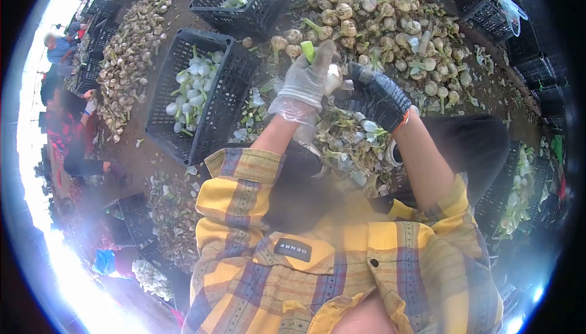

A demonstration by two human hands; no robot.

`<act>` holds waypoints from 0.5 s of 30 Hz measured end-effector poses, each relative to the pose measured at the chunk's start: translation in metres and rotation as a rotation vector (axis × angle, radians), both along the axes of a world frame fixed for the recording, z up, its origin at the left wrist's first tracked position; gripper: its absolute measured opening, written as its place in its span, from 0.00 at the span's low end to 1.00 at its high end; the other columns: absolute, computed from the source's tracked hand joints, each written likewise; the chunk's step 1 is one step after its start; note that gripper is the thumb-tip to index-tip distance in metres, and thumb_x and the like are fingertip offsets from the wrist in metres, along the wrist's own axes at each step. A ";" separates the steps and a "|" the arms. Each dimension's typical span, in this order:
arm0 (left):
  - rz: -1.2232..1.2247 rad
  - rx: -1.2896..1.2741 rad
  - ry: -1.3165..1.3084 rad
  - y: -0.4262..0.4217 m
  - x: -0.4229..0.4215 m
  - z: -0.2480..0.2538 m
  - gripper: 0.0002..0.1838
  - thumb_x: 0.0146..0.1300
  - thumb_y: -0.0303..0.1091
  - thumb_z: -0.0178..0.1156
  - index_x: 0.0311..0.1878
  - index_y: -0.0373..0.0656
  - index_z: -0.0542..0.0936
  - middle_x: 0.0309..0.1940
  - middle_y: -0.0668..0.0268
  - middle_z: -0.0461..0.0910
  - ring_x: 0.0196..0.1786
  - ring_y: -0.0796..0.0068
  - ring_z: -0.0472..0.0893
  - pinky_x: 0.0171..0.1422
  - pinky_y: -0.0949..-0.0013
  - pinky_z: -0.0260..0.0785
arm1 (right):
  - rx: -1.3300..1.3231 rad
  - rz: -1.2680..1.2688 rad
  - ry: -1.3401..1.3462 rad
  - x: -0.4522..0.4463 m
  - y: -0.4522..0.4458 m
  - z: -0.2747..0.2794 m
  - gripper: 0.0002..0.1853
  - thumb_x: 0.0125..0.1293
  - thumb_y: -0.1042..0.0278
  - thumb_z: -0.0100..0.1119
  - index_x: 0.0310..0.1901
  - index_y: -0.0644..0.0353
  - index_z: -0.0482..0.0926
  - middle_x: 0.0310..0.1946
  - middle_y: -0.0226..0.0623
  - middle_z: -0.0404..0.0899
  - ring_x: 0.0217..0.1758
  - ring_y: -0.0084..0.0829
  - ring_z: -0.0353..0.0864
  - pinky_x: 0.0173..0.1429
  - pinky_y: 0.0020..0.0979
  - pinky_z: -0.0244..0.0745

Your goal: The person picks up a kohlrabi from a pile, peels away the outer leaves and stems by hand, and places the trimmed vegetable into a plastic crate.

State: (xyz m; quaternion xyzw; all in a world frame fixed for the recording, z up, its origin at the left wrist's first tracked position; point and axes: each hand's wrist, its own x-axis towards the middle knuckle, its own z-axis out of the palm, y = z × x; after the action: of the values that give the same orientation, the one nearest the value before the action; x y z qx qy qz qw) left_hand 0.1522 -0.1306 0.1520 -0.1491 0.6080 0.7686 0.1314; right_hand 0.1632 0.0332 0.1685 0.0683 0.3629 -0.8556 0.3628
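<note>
My left hand [305,81], in a pale glove with a clear plastic cuff, is closed round a garlic bulb [333,80]. The bulb's white body shows to the right of the fingers, and a green stem [309,51] sticks up above them. My right hand [381,95], in a dark glove, is curled close beside the bulb. What its fingers hold, if anything, is hidden. Beyond both hands lies a heap of unpeeled bulbs [400,38] with brown, dirty skins. Beneath them, peeled skins and stem scraps [348,142] cover the ground between my legs.
On the left stands a black crate [210,129] with cleaned white bulbs [196,87]; another crate [259,14] is behind it. More crates [488,20] line the right. Further left, a long bulb heap [125,59] lies near a seated person [67,129].
</note>
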 end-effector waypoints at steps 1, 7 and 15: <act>0.021 -0.045 0.131 0.002 0.000 -0.007 0.25 0.53 0.51 0.64 0.44 0.40 0.75 0.31 0.69 0.76 0.32 0.79 0.74 0.38 0.74 0.68 | 0.190 0.039 0.184 -0.001 0.000 -0.002 0.15 0.60 0.66 0.56 0.47 0.65 0.74 0.43 0.40 0.77 0.43 0.33 0.79 0.50 0.33 0.76; -0.032 -0.210 0.509 0.005 0.001 -0.021 0.20 0.51 0.43 0.67 0.45 0.46 0.75 0.31 0.71 0.76 0.33 0.80 0.73 0.37 0.75 0.66 | 0.018 0.019 -0.014 -0.003 -0.002 -0.004 0.16 0.59 0.66 0.57 0.48 0.64 0.73 0.44 0.41 0.76 0.44 0.35 0.78 0.52 0.35 0.76; 0.087 0.199 0.156 0.007 0.001 -0.004 0.16 0.56 0.41 0.64 0.44 0.43 0.76 0.36 0.67 0.78 0.34 0.77 0.77 0.40 0.72 0.71 | 0.722 0.130 1.043 -0.012 0.006 -0.039 0.15 0.56 0.60 0.62 0.44 0.55 0.77 0.32 0.38 0.79 0.33 0.36 0.79 0.39 0.34 0.74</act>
State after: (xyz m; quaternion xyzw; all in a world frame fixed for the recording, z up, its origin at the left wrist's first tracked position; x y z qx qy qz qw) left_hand 0.1532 -0.1240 0.1475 -0.1014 0.5300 0.8394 0.0643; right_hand 0.1514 0.0396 0.1295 -0.2614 0.7606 -0.5765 0.1440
